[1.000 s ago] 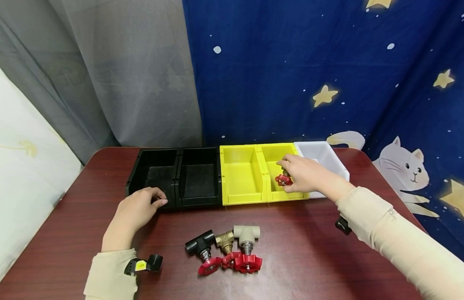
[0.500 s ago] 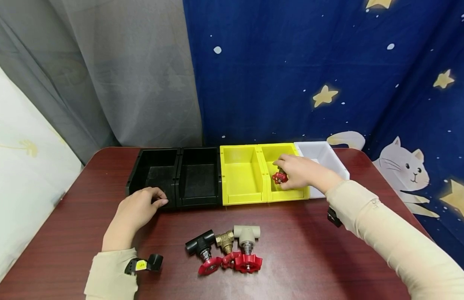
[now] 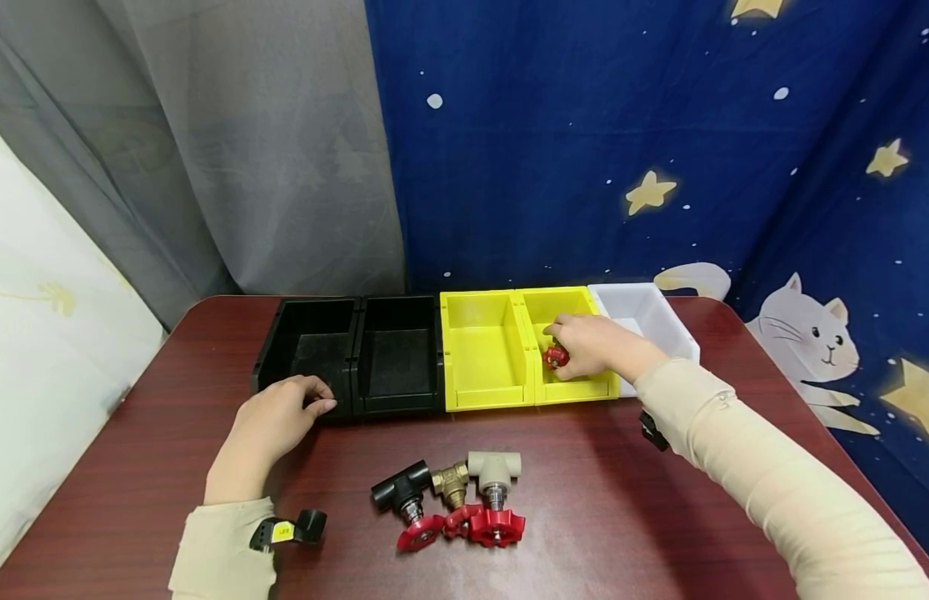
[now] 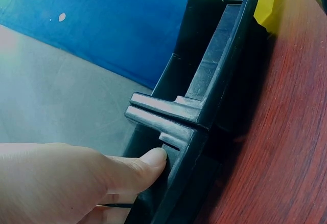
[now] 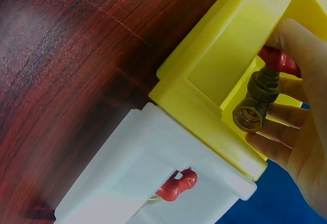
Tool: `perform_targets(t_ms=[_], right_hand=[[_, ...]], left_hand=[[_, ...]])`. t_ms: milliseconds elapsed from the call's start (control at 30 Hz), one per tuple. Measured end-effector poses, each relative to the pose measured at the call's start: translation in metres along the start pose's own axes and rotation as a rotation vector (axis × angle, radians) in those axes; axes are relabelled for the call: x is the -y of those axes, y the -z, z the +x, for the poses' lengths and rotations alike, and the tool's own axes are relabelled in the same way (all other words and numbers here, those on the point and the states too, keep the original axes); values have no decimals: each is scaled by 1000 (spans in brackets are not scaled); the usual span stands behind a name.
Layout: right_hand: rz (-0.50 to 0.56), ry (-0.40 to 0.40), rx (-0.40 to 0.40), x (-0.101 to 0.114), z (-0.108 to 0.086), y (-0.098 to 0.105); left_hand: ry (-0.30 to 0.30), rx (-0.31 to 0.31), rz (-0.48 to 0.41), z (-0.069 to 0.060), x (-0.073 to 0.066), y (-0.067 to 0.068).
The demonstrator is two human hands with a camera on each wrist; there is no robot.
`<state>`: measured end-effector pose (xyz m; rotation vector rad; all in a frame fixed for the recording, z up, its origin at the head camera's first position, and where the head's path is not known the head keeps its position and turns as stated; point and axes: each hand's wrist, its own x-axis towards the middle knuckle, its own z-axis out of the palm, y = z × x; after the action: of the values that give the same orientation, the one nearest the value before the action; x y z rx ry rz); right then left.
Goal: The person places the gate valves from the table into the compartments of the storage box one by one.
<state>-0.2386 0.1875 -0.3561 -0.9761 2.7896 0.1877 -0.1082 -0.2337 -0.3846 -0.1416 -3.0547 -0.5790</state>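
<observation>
**Placement under way at the right-hand yellow bin (image 3: pixel 579 392)**

Your right hand (image 3: pixel 590 343) grips the held brass valve (image 5: pixel 262 94) at the opening of that bin, right of centre in the frame; the thumb lies by its red handwheel, fingers behind the body. Contact with the bin floor cannot be confirmed. Your left hand (image 3: pixel 279 417), at lower left, is loosely bent at the front of the leftmost black bin (image 3: pixel 314 358) and appears to hold nothing.

Step judged in hand: setting the valve down. Next move calls for lowering until the bin supports it, then spreading the fingers and lifting clear of the walls.

Apparently outstanding at lower centre of the desk (image 3: pixel 599 517): a black valve (image 3: pixel 402 487), a second brass valve (image 3: pixel 452 483) and a pale grey valve (image 3: pixel 495 468). The white bin (image 3: pixel 659 321) contains a red handle (image 5: pixel 177 185).
</observation>
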Motion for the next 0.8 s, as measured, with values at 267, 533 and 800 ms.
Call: perform_targets(t_ms=[267,533,800], right_hand=[[1,1,12,-1,7,-6],[2,23,12,1,7,-10],[5,22,18,0,8,-15]], left_hand=[[-3,3,-2,0,0,1],[-2,0,-6,0,0,0],[1,-1,-4,0,0,0]])
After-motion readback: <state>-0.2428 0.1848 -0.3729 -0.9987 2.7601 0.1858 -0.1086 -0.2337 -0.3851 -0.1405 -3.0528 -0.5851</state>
